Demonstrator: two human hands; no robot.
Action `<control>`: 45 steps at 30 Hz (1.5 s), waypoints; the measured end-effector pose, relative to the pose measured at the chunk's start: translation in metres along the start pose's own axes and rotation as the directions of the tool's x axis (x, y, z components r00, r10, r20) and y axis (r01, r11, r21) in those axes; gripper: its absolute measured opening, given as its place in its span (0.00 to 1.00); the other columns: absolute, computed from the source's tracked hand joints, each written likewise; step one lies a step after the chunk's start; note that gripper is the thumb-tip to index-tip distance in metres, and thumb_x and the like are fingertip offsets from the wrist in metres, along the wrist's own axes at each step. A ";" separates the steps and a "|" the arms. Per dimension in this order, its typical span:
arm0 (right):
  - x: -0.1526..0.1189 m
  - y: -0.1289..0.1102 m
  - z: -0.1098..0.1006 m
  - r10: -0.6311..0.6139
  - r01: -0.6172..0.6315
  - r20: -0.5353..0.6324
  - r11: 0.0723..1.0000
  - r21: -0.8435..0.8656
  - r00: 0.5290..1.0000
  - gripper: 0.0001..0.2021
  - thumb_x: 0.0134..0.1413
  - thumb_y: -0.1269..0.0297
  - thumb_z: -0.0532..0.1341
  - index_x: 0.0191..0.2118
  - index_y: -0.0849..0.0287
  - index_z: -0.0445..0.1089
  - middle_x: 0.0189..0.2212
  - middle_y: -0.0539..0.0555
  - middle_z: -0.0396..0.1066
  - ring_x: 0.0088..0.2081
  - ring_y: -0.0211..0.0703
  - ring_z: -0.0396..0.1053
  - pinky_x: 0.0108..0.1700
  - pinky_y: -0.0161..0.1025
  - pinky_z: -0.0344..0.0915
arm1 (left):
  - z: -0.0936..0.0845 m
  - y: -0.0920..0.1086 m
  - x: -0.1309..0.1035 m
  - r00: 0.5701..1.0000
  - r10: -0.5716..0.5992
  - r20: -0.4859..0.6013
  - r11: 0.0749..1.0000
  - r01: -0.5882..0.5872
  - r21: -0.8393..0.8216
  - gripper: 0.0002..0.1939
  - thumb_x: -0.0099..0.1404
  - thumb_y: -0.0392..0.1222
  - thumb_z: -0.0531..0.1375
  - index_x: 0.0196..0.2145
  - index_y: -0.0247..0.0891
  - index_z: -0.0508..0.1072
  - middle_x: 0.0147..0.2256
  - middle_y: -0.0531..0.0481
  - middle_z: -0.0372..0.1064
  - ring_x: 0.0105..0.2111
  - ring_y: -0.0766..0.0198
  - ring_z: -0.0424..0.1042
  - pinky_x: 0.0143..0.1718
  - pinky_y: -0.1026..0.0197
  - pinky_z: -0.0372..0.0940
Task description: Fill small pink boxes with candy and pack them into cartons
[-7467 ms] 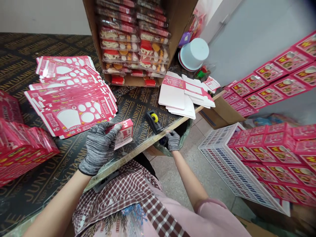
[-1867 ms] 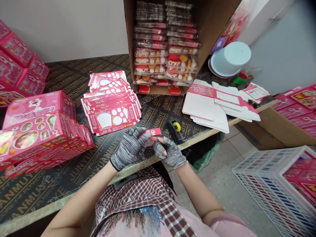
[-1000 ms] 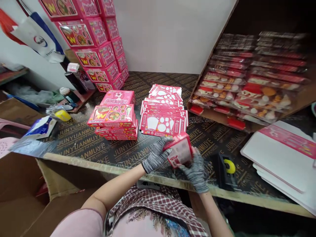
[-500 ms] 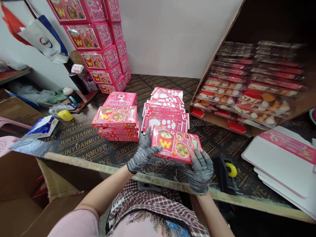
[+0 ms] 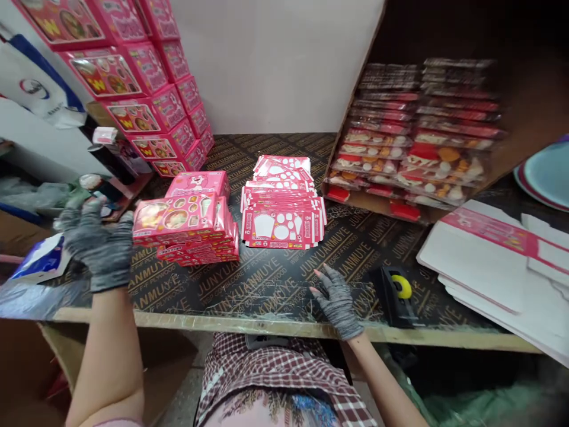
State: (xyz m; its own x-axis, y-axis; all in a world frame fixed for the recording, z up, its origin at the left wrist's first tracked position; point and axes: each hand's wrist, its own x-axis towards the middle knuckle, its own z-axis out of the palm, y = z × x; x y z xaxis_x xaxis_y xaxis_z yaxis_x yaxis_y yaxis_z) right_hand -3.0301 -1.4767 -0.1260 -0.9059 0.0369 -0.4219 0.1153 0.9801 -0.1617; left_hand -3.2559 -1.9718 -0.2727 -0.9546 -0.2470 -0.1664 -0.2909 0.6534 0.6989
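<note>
My left hand (image 5: 98,240), in a grey glove, has its fingers spread just left of the top pink box (image 5: 174,216) on a short stack; whether the thumb touches the box is unclear. It holds nothing. My right hand (image 5: 336,301), gloved with bare fingertips, is over the dark tabletop (image 5: 267,284) near the front edge, fingers apart and holding nothing. Between and behind the hands lies an overlapping pile of flat pink cut-out cards (image 5: 281,228).
Tall columns of pink boxes (image 5: 133,112) stand at back left. A carton at right holds bagged pieces (image 5: 427,157). A tape dispenser (image 5: 397,296) and white card sheets (image 5: 484,267) lie right. A blue packet (image 5: 42,258) is far left.
The pink box that both hands held now appears on the short stack at left. My left hand has moved left; my right hand has let go and moved slightly left. The view has shifted.
</note>
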 end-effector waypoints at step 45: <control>0.133 0.069 0.039 0.687 -0.759 0.335 0.521 0.390 0.644 0.10 0.40 0.64 0.65 0.33 0.56 0.72 0.35 0.52 0.77 0.41 0.51 0.73 0.54 0.50 0.72 | 0.271 0.183 -0.193 0.040 0.336 0.941 0.888 -0.348 -0.302 0.76 0.39 0.74 0.72 0.75 0.35 0.47 0.74 0.21 0.35 0.74 0.27 0.36 0.70 0.29 0.27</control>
State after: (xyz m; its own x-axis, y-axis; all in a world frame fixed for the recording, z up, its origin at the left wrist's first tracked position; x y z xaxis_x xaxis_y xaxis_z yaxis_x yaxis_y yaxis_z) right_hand -3.1268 -1.4120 -0.2275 -0.3675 0.6321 -0.6822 0.9068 0.4065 -0.1118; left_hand -3.1424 -1.6103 -0.3013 -0.1962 0.8830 -0.4264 0.0930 0.4496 0.8884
